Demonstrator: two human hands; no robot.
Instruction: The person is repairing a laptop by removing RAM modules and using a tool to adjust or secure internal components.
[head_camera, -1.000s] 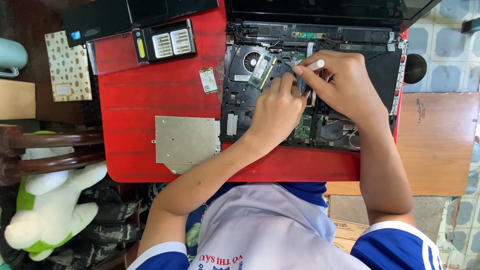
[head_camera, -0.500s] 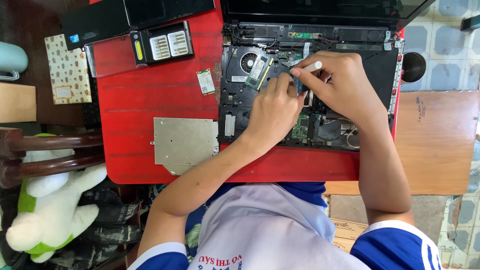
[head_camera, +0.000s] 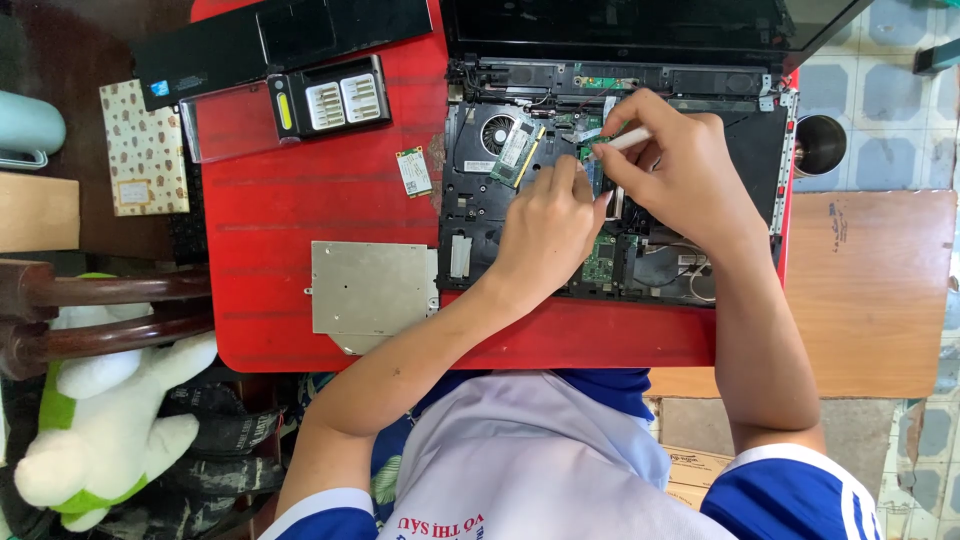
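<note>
I am looking straight down at an opened laptop (head_camera: 610, 190) lying on a red counter (head_camera: 330, 210), its cover plate off and the board and fan exposed. My left hand (head_camera: 545, 225) rests on the middle of the bare board, fingers curled down onto the parts just left of the centre; I cannot tell whether that grip pinches anything or only presses, since the knuckles hide the fingertips. My right hand (head_camera: 680, 175) sits just beside it, touching it at the fingertips, and its grip is clamped on a thin white tool (head_camera: 630, 138) held like a pen, the tip pointing left into the board near a small green module. A memory stick (head_camera: 517, 155) sits tilted in its slot beside the round fan (head_camera: 497, 132), just left of both hands.

Left of the laptop, on the counter, lie a small green card (head_camera: 413, 172), a grey metal cover plate (head_camera: 372, 288) near the front edge, and a black case of screwdriver bits (head_camera: 328, 98) with its clear lid open. A long black battery (head_camera: 285, 35) lies at the far edge. Off the counter to the left stand a wooden chair (head_camera: 100, 310) and a white and green plush toy (head_camera: 95, 450).
</note>
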